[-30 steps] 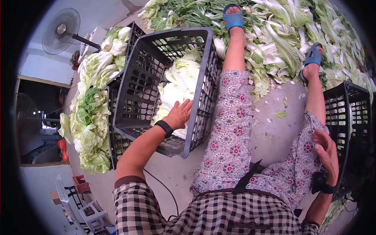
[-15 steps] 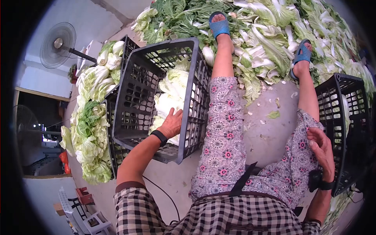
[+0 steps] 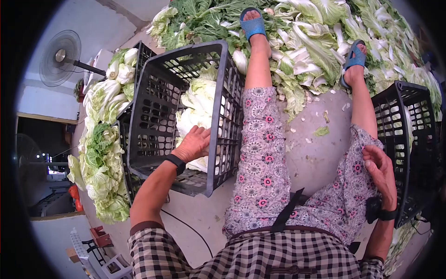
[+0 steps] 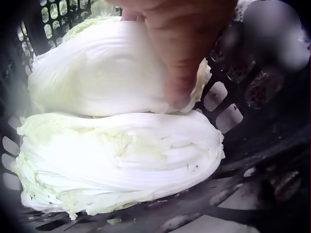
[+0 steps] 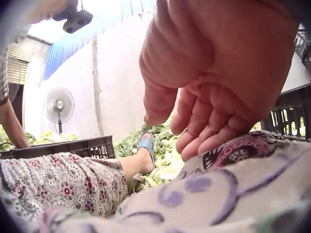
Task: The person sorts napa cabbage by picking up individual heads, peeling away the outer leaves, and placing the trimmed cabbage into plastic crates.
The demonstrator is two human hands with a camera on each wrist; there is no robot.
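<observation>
In the tilted black plastic crate (image 3: 139, 107), several pale napa cabbages (image 3: 197, 97) lie side by side. My left hand (image 3: 193, 143) is down inside it, by the near side wall. The left wrist view shows that hand gripping the upper cabbage (image 4: 97, 73) near its stem end, thumb against the near side and most fingers hidden behind. Just below it lies another whole cabbage (image 4: 116, 160). My right hand (image 3: 382, 174) holds nothing; its fingers (image 5: 204, 131) hang loosely curled over the flowered trouser leg (image 5: 233, 179).
A heap of loose cabbage leaves (image 3: 316, 46) covers the floor by the sandalled feet. More cabbages (image 3: 102, 158) are stacked left of the crate. A second black crate (image 3: 404, 149) stands at the right. A fan (image 3: 60, 56) and a dark cable (image 3: 188, 225) are at the left.
The left hand's fingers have gone from stretched out over the cabbage to bent down around it. The right hand stays by the leg. The head view has shifted slightly.
</observation>
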